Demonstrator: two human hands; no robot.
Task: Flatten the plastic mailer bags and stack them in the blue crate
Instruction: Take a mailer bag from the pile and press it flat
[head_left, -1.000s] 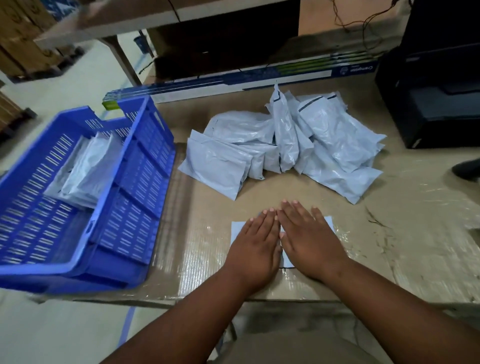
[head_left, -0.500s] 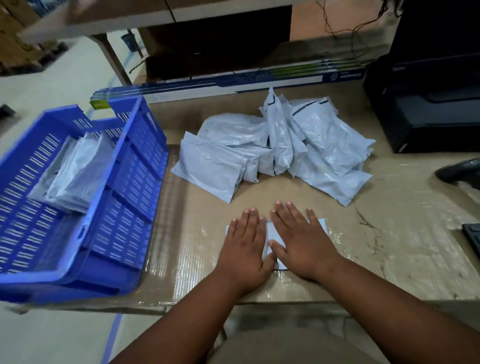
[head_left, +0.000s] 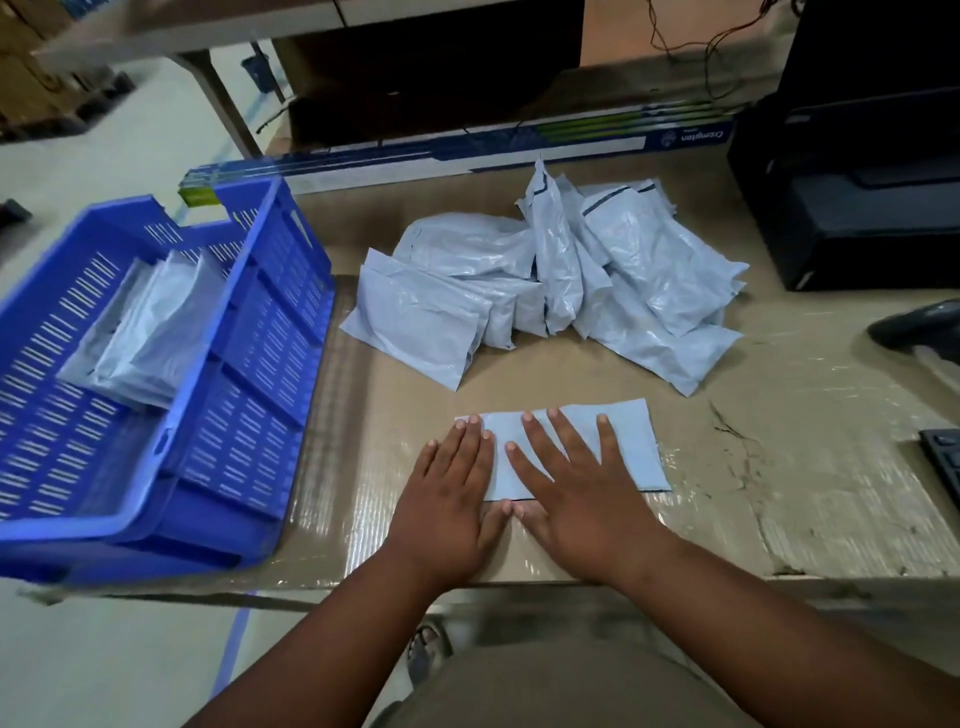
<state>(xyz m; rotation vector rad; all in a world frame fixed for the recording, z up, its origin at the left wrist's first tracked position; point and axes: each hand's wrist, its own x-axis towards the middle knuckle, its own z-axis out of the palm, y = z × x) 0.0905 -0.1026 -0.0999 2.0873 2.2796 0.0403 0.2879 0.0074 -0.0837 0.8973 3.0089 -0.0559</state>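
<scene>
Mailer bag, pale grey-blue and already pressed nearly flat, lies on the cardboard-covered table right in front of the person, its long axis running left to right across the body. Both palms face down on it with fingers extended, gripping nothing: the left hand covers the bag's left end, fingers together, while the right hand rests on its middle with fingers splayed, leaving the right end bare beyond the fingertips. The thumbs nearly touch at the near edge. The blue crate stands to the left, overhanging the table's left edge, with a few flattened bags stacked inside; it lies in line with the bag's long axis. The left hand is the nearer one to it, so a lift from the left end and a sideways carry looks the natural next move. Beyond the fingertips, apart from the flat bag, the pile of puffy mailers waits.
</scene>
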